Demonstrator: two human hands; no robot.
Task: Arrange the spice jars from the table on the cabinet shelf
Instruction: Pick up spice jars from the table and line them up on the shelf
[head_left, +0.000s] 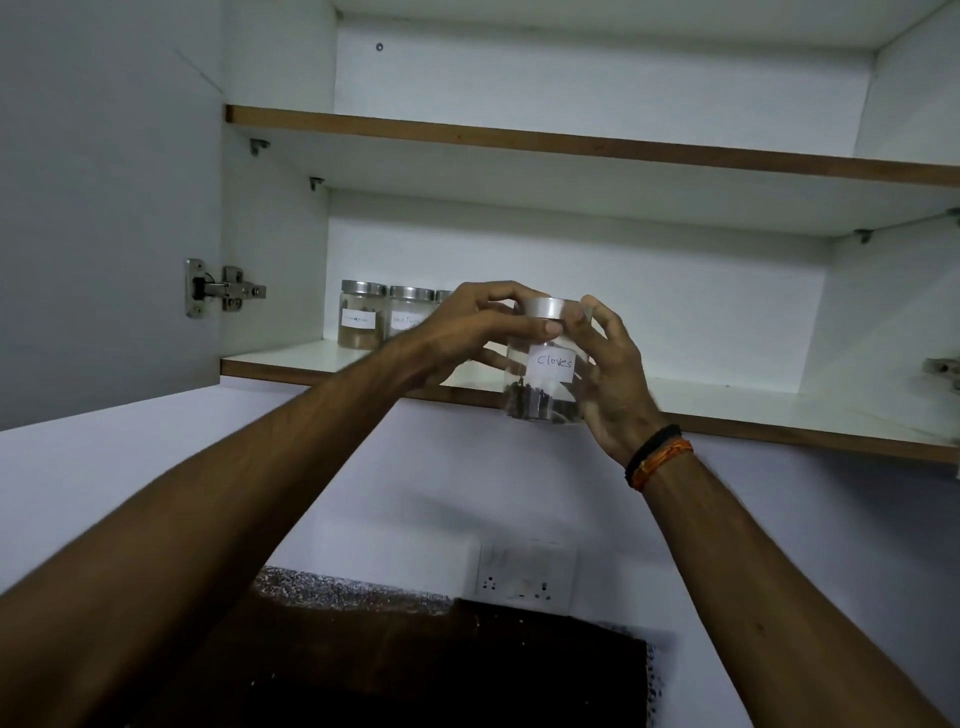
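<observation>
Both hands, the left hand (467, 332) and right hand (608, 374), have their grip clamped on the cloves jar (545, 374) held just off the lower shelf (727, 410) edge; it could clip that edge or knock the shelved jars (384, 317) at left.

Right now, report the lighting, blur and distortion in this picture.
Head view: dim, bluish light; wide-angle bend in the shelf edge; Cloves jar label sharp; labels on the back jars too soft to read; the socket looks smeared.
</observation>
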